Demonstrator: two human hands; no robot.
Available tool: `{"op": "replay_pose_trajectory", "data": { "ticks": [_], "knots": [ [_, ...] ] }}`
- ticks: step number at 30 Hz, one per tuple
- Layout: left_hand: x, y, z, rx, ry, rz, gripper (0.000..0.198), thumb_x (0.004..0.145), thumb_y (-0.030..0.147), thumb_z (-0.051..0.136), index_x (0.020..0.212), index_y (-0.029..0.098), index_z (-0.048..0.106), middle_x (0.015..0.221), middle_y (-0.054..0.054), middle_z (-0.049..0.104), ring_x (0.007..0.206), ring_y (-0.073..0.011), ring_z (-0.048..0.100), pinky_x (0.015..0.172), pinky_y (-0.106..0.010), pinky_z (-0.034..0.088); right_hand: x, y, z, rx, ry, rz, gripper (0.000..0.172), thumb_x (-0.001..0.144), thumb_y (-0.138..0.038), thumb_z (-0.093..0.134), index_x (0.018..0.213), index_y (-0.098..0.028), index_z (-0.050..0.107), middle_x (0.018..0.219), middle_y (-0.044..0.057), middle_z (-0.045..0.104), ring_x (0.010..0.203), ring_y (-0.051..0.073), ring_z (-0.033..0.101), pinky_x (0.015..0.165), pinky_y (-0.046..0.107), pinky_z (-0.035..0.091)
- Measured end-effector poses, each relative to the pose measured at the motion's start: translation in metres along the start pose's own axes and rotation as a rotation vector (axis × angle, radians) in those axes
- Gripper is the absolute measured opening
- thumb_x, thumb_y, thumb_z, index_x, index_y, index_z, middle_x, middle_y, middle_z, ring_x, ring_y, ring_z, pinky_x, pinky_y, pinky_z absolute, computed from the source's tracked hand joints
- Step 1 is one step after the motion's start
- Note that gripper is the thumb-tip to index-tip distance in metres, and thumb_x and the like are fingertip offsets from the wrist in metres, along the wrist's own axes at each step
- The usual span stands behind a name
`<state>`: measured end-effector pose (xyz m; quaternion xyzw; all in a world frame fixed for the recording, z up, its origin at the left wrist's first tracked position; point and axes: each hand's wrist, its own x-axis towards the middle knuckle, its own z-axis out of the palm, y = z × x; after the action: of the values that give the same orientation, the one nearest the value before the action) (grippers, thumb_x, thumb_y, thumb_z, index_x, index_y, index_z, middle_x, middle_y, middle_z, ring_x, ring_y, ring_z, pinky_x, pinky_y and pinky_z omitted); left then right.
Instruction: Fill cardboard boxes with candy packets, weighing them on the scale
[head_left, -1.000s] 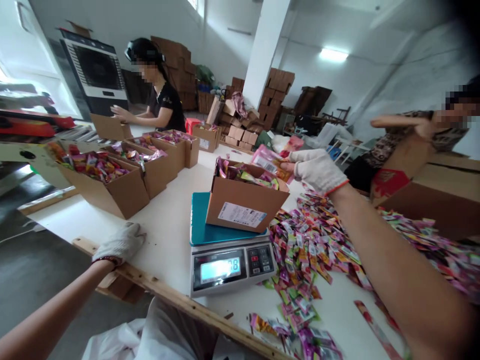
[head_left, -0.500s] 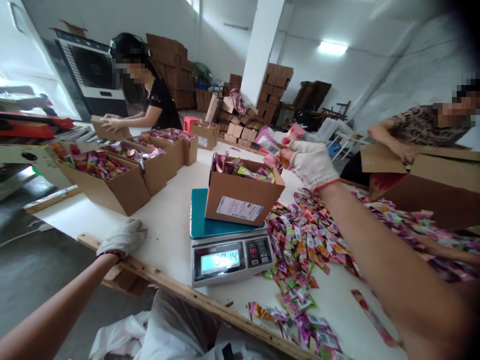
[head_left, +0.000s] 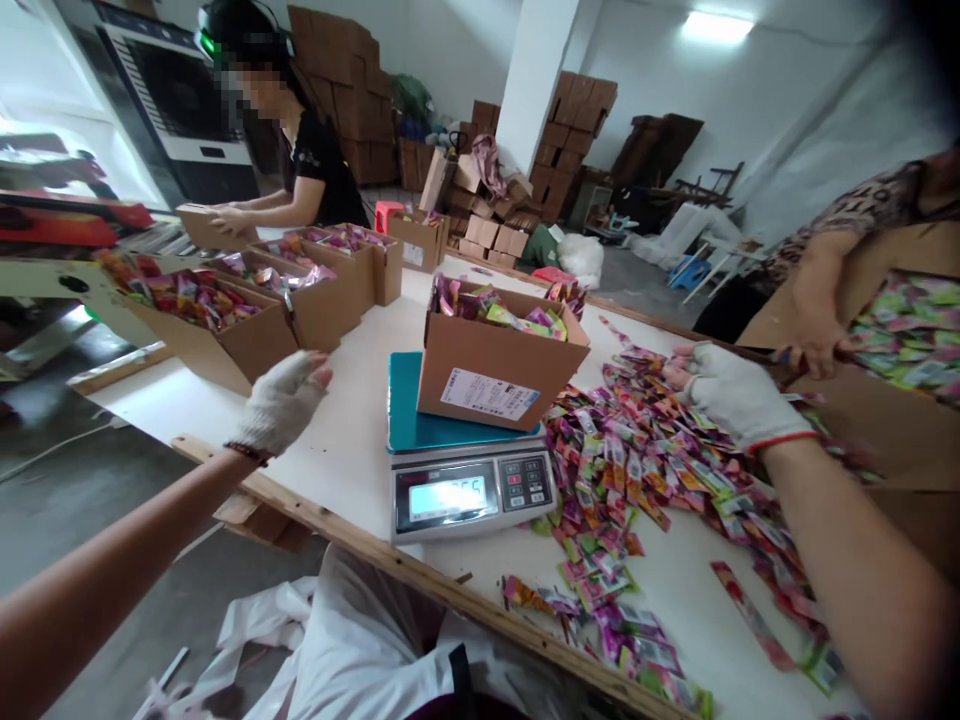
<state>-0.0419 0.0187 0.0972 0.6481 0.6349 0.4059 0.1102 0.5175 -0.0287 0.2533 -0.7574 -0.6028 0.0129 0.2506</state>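
My left hand (head_left: 281,405), in a white fingerless-tipped glove, hovers over the table's left edge, fingers outstretched and holding nothing. My right hand (head_left: 731,395), gloved with a red cuff, is above a pile of small candy packets (head_left: 622,450); its fingers are loosely apart and no packet shows in them. Between the hands a cardboard box (head_left: 499,365) filled with packets sits on the teal platform of a digital scale (head_left: 472,495). The box carries a white label. Glare blurs part of the lit display.
Several packet-filled boxes (head_left: 247,345) stand at the left, near a person (head_left: 315,170) handling another box. At the right, a second person's hand (head_left: 817,335) touches a large carton (head_left: 862,420) with green packets. A wooden strip (head_left: 360,550) edges the white table.
My right hand has moved right and down from beside the box to the pile, and the packets it held are gone from it. My left hand has lifted and its fingers have straightened.
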Motion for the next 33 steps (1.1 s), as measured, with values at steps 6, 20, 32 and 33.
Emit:
{"op": "replay_pose_trajectory", "data": {
  "ticks": [6,20,32,33],
  "knots": [
    [0.046,0.138,-0.026,-0.207,0.248,0.568,0.031,0.098,0.034,0.057,0.117,0.013,0.069,0.123,-0.008,0.069,0.118,-0.0159,0.061,0.109,-0.035,0.046,-0.007,-0.037,0.023,-0.109,-0.179,-0.057,0.032,0.094,-0.032,0.054,0.118,-0.013,0.066,0.107,0.012,0.071,0.09,0.016,0.061,0.082,0.027,0.045],
    [0.031,0.237,0.002,0.469,-0.198,0.792,0.046,0.088,0.038,0.063,0.127,0.014,0.058,0.105,-0.014,0.071,0.095,-0.0314,0.068,0.083,-0.045,0.052,-0.058,0.043,0.092,-0.215,-0.416,0.115,0.029,0.083,-0.012,0.05,0.106,-0.018,0.066,0.077,0.003,0.066,0.072,0.017,0.062,0.066,0.024,0.043],
    [0.031,0.232,-0.004,0.643,-0.334,0.748,0.021,0.084,0.03,0.058,0.101,0.019,0.066,0.1,-0.01,0.074,0.091,-0.0301,0.07,0.073,-0.039,0.051,0.0,-0.183,0.013,0.144,0.001,-0.696,0.04,0.084,-0.029,0.064,0.123,-0.018,0.066,0.108,0.009,0.072,0.101,0.027,0.068,0.095,0.04,0.054],
    [0.031,0.222,-0.012,0.652,-0.344,0.757,0.019,0.084,0.028,0.058,0.099,0.019,0.066,0.098,-0.009,0.074,0.091,-0.0289,0.07,0.075,-0.039,0.051,-0.003,-0.186,0.019,0.141,0.052,-0.717,0.041,0.085,-0.031,0.064,0.123,-0.016,0.066,0.113,0.011,0.071,0.107,0.029,0.067,0.099,0.042,0.053]
  ]
}}
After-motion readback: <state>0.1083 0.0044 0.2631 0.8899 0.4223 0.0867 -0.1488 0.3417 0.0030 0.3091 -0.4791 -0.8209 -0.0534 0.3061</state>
